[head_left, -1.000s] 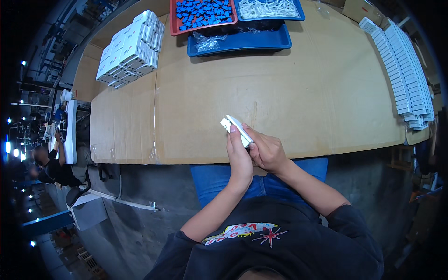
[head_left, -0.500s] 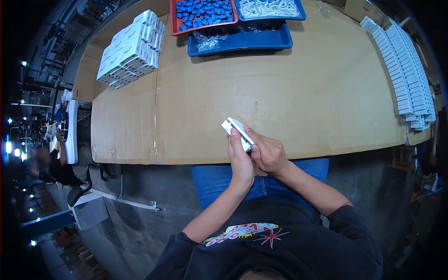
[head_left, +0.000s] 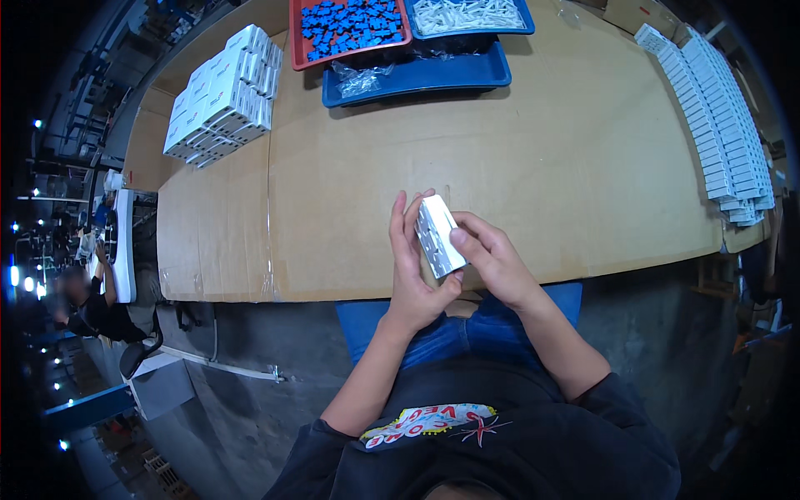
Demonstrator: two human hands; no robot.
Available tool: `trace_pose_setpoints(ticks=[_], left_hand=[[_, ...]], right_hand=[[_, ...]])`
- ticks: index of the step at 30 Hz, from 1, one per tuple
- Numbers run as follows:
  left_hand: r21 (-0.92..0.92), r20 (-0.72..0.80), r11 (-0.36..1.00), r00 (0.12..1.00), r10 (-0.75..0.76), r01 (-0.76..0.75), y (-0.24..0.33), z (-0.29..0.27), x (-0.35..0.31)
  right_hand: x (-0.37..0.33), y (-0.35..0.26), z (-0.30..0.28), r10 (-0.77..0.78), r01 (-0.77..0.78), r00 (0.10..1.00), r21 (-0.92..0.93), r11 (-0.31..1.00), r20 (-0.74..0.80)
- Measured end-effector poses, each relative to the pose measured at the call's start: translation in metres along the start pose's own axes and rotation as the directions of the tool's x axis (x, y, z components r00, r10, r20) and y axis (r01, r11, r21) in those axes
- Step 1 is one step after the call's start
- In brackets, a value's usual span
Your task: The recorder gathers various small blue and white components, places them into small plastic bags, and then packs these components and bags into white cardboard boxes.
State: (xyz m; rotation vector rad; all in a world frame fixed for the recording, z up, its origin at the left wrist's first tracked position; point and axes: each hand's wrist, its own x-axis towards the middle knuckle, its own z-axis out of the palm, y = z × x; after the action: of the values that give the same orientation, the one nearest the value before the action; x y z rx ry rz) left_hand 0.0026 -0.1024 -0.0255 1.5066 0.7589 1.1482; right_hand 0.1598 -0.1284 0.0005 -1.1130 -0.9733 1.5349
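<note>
Currently, one small white box (head_left: 442,236) is between both hands, tilted, seen just inside the near edge of the cardboard-covered worktop (head_left: 583,183), around the middle of that edge. Left hand (head_left: 415,279): closed loosely on the box, fingers stretched along its left side, thumb by its lower end. Right hand (head_left: 503,265): gripping the box from the right, thumb on its right border; remaining fingers partly hidden. Box shows a plain white face and a greyer side with dark marks, too small to read. At the far edge: red tray (head_left: 297,42) with blue pieces (head_left: 350,29), beside it an upper blue tray (head_left: 475,35) with slim white pieces (head_left: 467,15); nearer, a lower blue tray (head_left: 442,77) with clear plastic (head_left: 360,81) in its left end. Stacked white boxes (head_left: 218,98) near the far left corner; long rows of white boxes (head_left: 708,125) along the right edge
</note>
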Motion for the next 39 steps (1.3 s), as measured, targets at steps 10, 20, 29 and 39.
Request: trace_pose_setpoints(ticks=[10, 20, 29, 39], left_hand=[[-0.359, -0.096, 0.892, 0.94, -0.329, 0.275, 0.011, 0.01, 0.001], [-0.24, -0.161, 0.949, 0.956, -0.245, 0.203, 0.024, 0.017, 0.002], [-0.271, -0.153, 0.949, 0.966, -0.21, 0.163, 0.022, 0.018, -0.004], [-0.313, -0.207, 0.943, 0.961, -0.182, 0.111, 0.022, 0.006, 0.0]], right_hand=[[-0.003, 0.027, 0.02, -0.44, 0.392, 0.896, -0.36, 0.846, -0.059], [-0.008, 0.032, 0.031, -0.624, 0.525, 0.782, -0.541, 0.657, 0.001], [-0.011, 0.031, 0.027, -0.721, 0.579, 0.688, -0.662, 0.475, 0.084], [-0.002, 0.03, 0.03, -0.568, 0.548, 0.823, -0.298, 0.782, 0.024]])
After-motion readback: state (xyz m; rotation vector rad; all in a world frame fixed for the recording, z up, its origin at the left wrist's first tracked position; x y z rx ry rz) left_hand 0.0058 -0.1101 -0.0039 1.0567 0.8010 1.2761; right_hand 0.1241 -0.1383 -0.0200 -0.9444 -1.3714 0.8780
